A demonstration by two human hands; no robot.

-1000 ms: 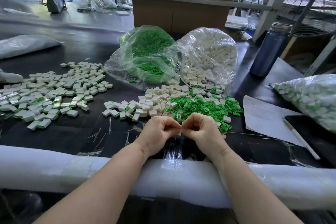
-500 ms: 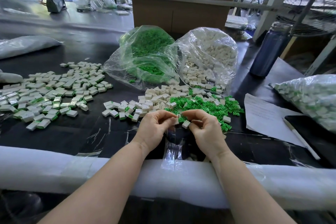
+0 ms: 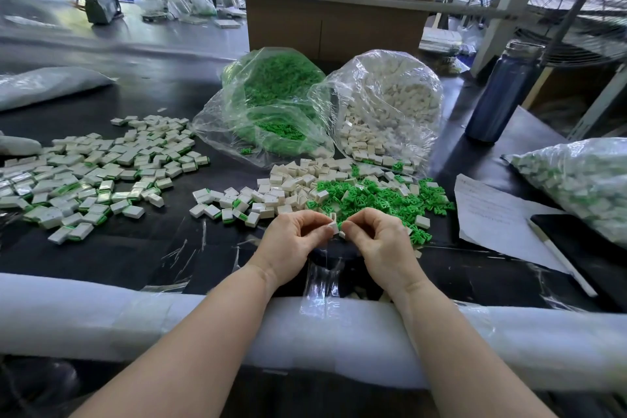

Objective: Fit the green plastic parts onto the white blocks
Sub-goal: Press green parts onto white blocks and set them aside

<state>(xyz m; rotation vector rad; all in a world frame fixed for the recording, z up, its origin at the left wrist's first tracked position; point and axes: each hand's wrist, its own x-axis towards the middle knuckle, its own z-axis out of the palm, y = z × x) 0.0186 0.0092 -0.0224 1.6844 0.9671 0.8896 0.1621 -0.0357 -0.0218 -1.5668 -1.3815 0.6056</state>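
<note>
Both hands curled and brought together just above the near edge of the black table (image 3: 142, 248). Left hand (image 3: 291, 241) pinching a small white block (image 3: 334, 226) at its fingertips; right hand (image 3: 380, 241) pinching at the same block from the other side, with something white just under its fingertips, too small to make out. Just beyond the hands, a loose pile of green parts (image 3: 376, 197) mixed with a pile of bare white blocks (image 3: 298, 180). Farther left, a wide spread of finished blocks with green edges (image 3: 98, 173). Behind the piles, two open clear bags side by side: bag of green parts (image 3: 274, 102) on the left, bag of white blocks (image 3: 390, 105) on the right. At far right, another bag of finished pieces (image 3: 576, 183), a sheet of paper (image 3: 492, 214) and a dark blue bottle (image 3: 502, 92). White foam padding (image 3: 101, 319) along the table's front edge, both forearms resting across it
</note>
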